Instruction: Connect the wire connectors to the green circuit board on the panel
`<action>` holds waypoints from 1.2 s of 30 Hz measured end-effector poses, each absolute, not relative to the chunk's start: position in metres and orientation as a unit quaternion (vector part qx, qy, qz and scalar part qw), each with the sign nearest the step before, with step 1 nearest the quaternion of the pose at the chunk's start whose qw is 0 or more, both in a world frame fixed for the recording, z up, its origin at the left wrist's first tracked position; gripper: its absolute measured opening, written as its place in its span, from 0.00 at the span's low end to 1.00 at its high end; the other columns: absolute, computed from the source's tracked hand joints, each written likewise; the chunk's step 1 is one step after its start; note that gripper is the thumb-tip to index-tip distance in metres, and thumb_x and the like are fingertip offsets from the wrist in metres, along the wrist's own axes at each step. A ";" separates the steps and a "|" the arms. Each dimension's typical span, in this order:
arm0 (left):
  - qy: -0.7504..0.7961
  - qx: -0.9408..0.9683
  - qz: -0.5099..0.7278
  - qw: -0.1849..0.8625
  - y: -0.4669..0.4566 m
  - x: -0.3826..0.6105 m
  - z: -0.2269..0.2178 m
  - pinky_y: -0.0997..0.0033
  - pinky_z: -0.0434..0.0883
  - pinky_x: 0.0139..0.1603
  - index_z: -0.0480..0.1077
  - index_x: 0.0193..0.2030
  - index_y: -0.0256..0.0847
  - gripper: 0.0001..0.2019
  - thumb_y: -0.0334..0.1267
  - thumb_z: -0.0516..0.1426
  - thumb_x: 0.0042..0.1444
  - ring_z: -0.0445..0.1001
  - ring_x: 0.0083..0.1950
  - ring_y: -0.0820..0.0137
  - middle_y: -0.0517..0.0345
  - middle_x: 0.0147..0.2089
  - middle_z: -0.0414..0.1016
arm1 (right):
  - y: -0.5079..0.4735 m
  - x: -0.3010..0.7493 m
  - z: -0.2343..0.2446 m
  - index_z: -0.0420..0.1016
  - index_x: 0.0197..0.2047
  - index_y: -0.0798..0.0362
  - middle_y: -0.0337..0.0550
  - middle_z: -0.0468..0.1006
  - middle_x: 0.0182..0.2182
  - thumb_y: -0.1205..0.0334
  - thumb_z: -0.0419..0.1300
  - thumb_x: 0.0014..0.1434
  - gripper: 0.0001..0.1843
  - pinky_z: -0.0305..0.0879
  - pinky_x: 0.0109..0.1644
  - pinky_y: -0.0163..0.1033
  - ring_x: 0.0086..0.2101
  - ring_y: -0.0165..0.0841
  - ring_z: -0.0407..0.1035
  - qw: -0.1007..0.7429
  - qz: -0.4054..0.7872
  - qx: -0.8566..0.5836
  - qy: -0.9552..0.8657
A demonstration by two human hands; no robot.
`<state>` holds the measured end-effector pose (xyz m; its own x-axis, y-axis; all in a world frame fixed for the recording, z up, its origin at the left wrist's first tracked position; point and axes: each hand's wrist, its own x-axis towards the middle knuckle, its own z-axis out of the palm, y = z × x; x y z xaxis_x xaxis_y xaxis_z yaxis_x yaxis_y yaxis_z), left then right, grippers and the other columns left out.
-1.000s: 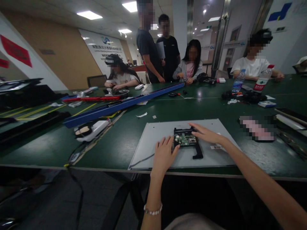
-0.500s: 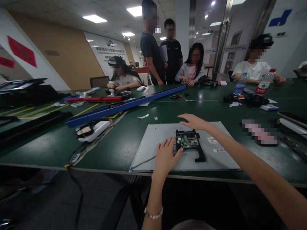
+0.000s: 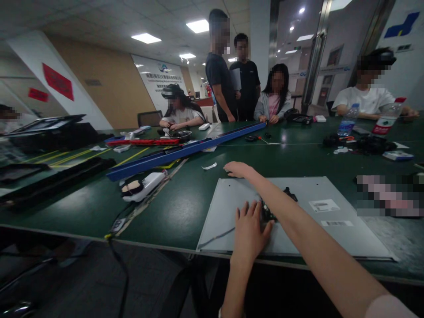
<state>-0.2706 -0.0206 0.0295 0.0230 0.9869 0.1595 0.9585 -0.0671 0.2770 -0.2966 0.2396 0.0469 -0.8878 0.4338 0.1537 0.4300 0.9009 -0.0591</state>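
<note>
The left hand (image 3: 249, 229) lies flat on the grey panel (image 3: 225, 198), fingers open, touching the small circuit board (image 3: 266, 213). The right hand (image 3: 236, 169) reaches to the panel's far corner, fingers open, holding nothing. The board sits in its black frame (image 3: 290, 193), mid-panel, on the tabletop (image 3: 172, 198).

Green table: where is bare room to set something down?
Bare table lies between the white device and the grey panel, and between the panel's far edge and the blue rail. Crowded: the circuit board by the left hand; the bottles far right.
</note>
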 end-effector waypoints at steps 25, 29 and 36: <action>0.679 0.721 0.139 0.001 -0.018 -0.266 0.019 0.45 0.51 0.68 0.58 0.67 0.39 0.28 0.49 0.46 0.64 0.53 0.69 0.52 0.51 0.69 0.58 | 0.248 -0.178 0.044 0.79 0.46 0.53 0.48 0.79 0.44 0.69 0.55 0.61 0.14 0.65 0.51 0.39 0.45 0.37 0.73 0.230 0.121 -0.347 -0.901; 0.674 0.726 0.135 0.000 -0.017 -0.265 0.022 0.45 0.52 0.68 0.59 0.67 0.39 0.28 0.49 0.47 0.63 0.53 0.69 0.52 0.52 0.69 0.58 | 0.241 -0.096 0.029 0.80 0.42 0.53 0.43 0.82 0.36 0.68 0.59 0.55 0.12 0.69 0.45 0.36 0.37 0.33 0.75 0.272 0.218 -0.362 -0.865; 0.667 0.733 0.136 0.004 -0.014 -0.266 0.024 0.47 0.52 0.68 0.58 0.67 0.38 0.28 0.49 0.48 0.63 0.54 0.69 0.52 0.51 0.68 0.59 | 0.210 -0.032 0.007 0.77 0.47 0.55 0.47 0.82 0.37 0.56 0.58 0.59 0.16 0.74 0.36 0.37 0.36 0.35 0.76 0.335 0.347 -0.367 -0.795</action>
